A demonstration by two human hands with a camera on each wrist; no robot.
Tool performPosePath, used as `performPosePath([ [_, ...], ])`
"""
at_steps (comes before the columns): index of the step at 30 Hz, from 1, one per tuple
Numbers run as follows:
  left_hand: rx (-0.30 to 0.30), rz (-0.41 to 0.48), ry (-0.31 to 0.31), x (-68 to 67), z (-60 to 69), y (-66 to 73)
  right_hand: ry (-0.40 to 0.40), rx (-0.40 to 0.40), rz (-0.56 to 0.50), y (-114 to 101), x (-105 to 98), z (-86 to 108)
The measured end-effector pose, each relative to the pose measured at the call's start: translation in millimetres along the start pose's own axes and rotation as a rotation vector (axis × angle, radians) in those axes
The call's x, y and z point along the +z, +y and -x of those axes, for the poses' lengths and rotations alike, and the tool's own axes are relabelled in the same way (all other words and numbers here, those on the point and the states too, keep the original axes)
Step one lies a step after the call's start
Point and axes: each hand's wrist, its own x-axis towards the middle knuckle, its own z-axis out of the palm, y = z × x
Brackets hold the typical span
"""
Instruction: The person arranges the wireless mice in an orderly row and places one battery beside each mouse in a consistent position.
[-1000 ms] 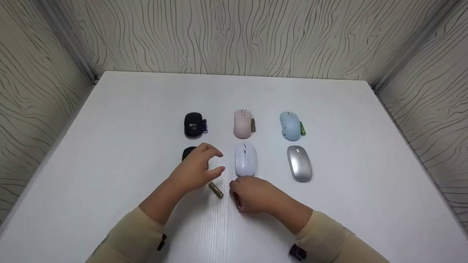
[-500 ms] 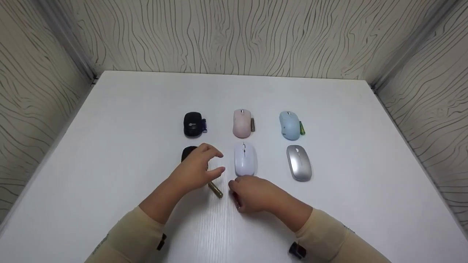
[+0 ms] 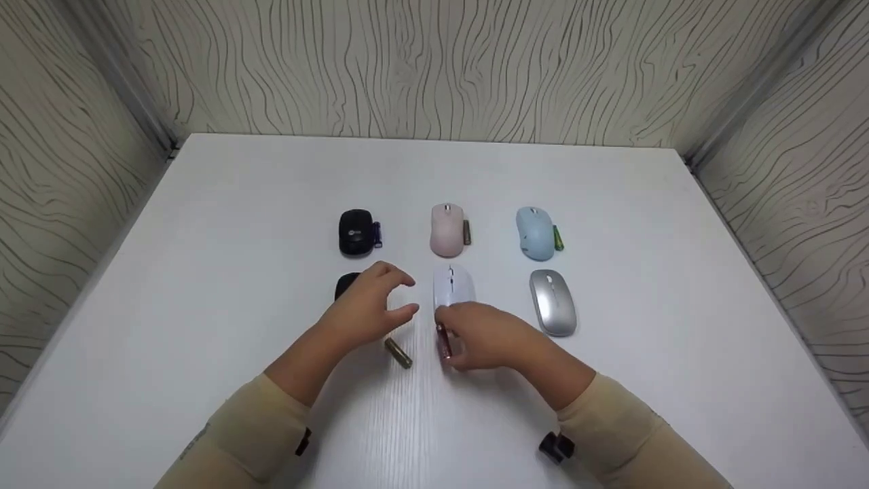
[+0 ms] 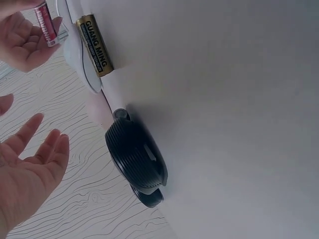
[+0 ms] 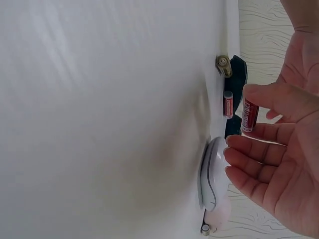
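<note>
A red battery [image 3: 444, 343] is pinched between the thumb and index finger of my right hand [image 3: 489, 336], just in front of the white mouse [image 3: 451, 284]. In the right wrist view this battery [image 5: 250, 115] is raised off the table. My left hand [image 3: 366, 307] hovers by the nearer black mouse [image 3: 345, 282], thumb and fingers apart and holding nothing; it partly covers that mouse. A gold battery [image 3: 398, 353] lies on the table below the left hand, with lettering readable in the left wrist view. Beside the black mouse, the right wrist view shows another red battery [image 5: 228, 104].
Along the back row stand a black mouse [image 3: 356, 232], a pink mouse [image 3: 447, 231] and a light blue mouse [image 3: 535, 234]. Each has a battery at its right side. A silver mouse [image 3: 553, 303] sits at the right of the front row. Patterned walls [image 3: 434, 68] enclose the white table.
My right hand has lifted the red battery off the table and moved it forward, now overlapping the white mouse's near end. The left hand has barely moved.
</note>
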Motion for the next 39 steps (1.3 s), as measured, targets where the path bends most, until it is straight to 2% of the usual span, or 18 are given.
performPosePath([
  [3, -0.016, 0.002, -0.007, 0.8, -6.3, 1.0, 0.041, 0.015, -0.026, 9, -8, -1.7],
  [8, -0.045, 0.042, -0.018, 2.5, -16.9, 5.1, 0.085, 0.098, -0.082, 26, -18, -4.7],
  [15, -0.049, 0.062, -0.015, 8.4, -34.1, 10.1, 0.096, 0.215, -0.213, 47, -28, -7.9],
  [19, -0.055, 0.07, -0.014, 12.7, -42.4, 10.2, 0.097, 0.256, -0.25, 57, -30, -10.6],
  [25, -0.078, 0.081, -0.034, 17.4, -51.0, 9.1, 0.097, 0.267, -0.233, 68, -28, -15.0],
  [31, -0.044, 0.074, -0.044, 20.0, -54.2, 9.0, 0.072, 0.29, -0.151, 74, -23, -17.8],
  [39, -0.043, 0.057, -0.056, 24.3, -55.8, 6.2, 0.041, 0.278, -0.145, 74, -13, -25.0],
])
